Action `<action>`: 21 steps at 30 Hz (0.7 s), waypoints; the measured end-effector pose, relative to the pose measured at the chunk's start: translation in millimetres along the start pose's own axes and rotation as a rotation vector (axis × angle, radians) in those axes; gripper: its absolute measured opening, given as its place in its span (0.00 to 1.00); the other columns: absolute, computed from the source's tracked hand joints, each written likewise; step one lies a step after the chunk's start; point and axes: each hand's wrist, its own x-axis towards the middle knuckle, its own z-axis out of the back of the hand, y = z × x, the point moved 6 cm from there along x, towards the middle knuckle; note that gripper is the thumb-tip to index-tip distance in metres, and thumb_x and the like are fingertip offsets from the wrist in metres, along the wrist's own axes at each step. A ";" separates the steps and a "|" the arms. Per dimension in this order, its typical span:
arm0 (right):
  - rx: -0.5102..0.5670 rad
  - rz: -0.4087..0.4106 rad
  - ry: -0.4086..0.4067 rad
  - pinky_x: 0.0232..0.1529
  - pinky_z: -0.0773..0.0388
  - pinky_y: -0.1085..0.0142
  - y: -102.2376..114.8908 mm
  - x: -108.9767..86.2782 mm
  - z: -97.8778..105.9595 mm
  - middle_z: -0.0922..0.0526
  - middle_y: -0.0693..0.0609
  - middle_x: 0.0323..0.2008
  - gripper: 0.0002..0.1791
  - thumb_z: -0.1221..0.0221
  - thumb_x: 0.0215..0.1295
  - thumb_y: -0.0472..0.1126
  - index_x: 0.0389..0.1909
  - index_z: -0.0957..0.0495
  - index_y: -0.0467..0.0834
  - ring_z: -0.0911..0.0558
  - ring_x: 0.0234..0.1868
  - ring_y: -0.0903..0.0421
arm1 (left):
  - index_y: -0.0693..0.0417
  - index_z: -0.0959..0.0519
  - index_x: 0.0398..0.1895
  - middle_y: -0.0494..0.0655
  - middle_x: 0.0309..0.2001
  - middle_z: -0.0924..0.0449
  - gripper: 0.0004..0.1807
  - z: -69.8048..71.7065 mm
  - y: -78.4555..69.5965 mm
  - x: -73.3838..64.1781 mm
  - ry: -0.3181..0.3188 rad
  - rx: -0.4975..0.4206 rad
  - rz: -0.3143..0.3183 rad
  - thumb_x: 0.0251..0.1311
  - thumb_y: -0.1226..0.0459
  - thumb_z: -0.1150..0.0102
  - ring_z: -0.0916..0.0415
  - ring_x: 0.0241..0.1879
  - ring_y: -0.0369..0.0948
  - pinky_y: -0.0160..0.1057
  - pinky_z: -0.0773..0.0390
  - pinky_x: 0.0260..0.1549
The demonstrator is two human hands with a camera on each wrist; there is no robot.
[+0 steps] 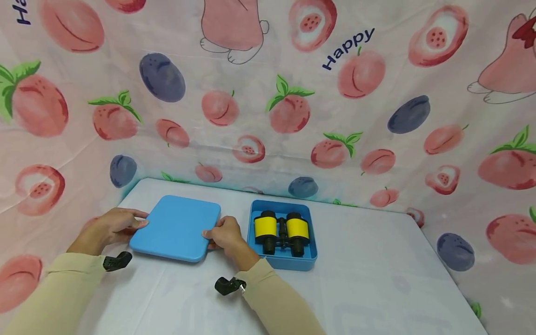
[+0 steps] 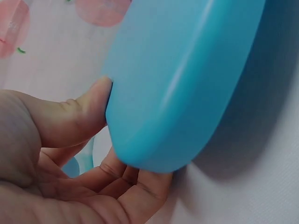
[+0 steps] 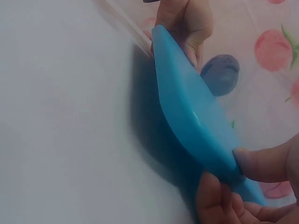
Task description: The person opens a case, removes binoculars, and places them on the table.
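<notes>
Both hands hold a flat blue lid [image 1: 176, 228] with rounded corners, one at each side of it. My left hand [image 1: 117, 225] grips its left side, the thumb at the edge and the fingers underneath, as the left wrist view shows. At the opposite side my right hand [image 1: 229, 236] pinches the lid, thumb on top and fingers curled below. In the right wrist view a dark shadow lies on the table below the raised lid [image 3: 187, 112]. Right of it stands an open blue box [image 1: 289, 264], with black and yellow binoculars [image 1: 266, 227] lying inside.
A white-covered table [image 1: 377, 270] bears the box. Behind and beside it hangs a pale curtain [image 1: 259, 116] printed with peaches and dark plums. Black devices [image 1: 228, 285] are strapped at both wrists, over beige sleeves [image 1: 280, 302].
</notes>
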 end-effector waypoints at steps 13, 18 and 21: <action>-0.054 0.011 -0.017 0.24 0.16 0.69 -6.0 2.1 -5.1 0.22 0.47 0.28 0.16 0.26 0.60 0.36 0.36 0.27 0.40 0.17 0.18 0.56 | 0.77 0.38 0.74 0.39 0.32 0.19 0.35 -2.4 4.2 -8.5 -0.071 0.097 0.022 0.70 0.68 0.38 0.23 0.31 0.35 0.32 0.16 0.34; -0.104 0.005 -0.048 0.24 0.17 0.70 -4.7 0.1 -2.3 0.21 0.48 0.28 0.16 0.25 0.60 0.38 0.39 0.23 0.39 0.15 0.19 0.56 | 0.77 0.34 0.71 0.39 0.30 0.19 0.33 -4.0 2.5 -8.7 -0.116 0.156 0.020 0.69 0.67 0.37 0.23 0.30 0.35 0.33 0.17 0.32; -0.202 0.054 -0.087 0.24 0.18 0.70 -3.2 -1.8 1.0 0.19 0.49 0.25 0.15 0.24 0.59 0.40 0.36 0.20 0.37 0.14 0.19 0.56 | 0.78 0.29 0.66 0.40 0.30 0.19 0.28 -3.7 2.8 -8.4 -0.153 0.197 0.018 0.69 0.67 0.36 0.23 0.29 0.36 0.33 0.16 0.32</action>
